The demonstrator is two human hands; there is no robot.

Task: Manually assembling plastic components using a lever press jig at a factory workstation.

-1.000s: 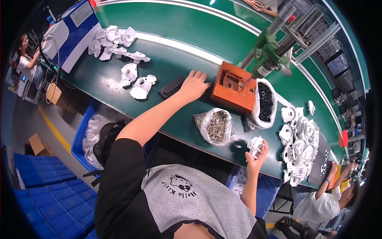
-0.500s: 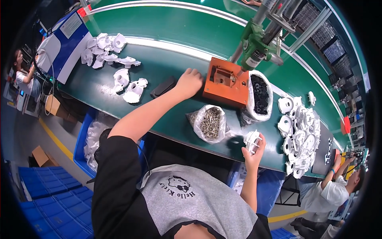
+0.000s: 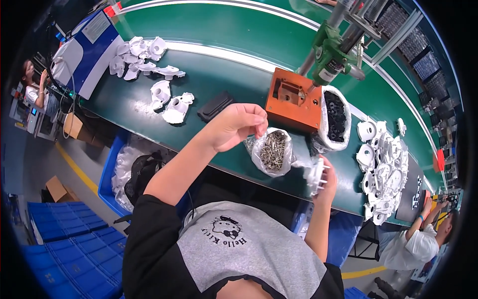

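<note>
My left hand (image 3: 238,125) is raised above the front of the bench, beside a clear plastic bag of metal pins (image 3: 273,151). Its fingers are curled in with thumb and fingertips close together; whatever they may pinch is too small to make out. In my right hand (image 3: 326,182) is a white plastic housing (image 3: 314,177), held upright at the bench edge with thin prongs pointing toward my palm. Motion blurs it slightly. Behind the left hand lies a black oblong case (image 3: 215,105). An orange fixture block (image 3: 294,102) sits under a green press (image 3: 331,57).
A bag of black small parts (image 3: 334,119) stands right of the fixture. White housings are heaped at right (image 3: 383,172), with more housings (image 3: 138,50) at far left. A blue-and-white machine (image 3: 87,55) stands at the left end. Co-workers sit at both sides.
My left hand has come back from the fixture's left side toward me and the pin bag, its fingers now curled up. The right hand has tilted the white housing. The whole view has shifted slightly.
</note>
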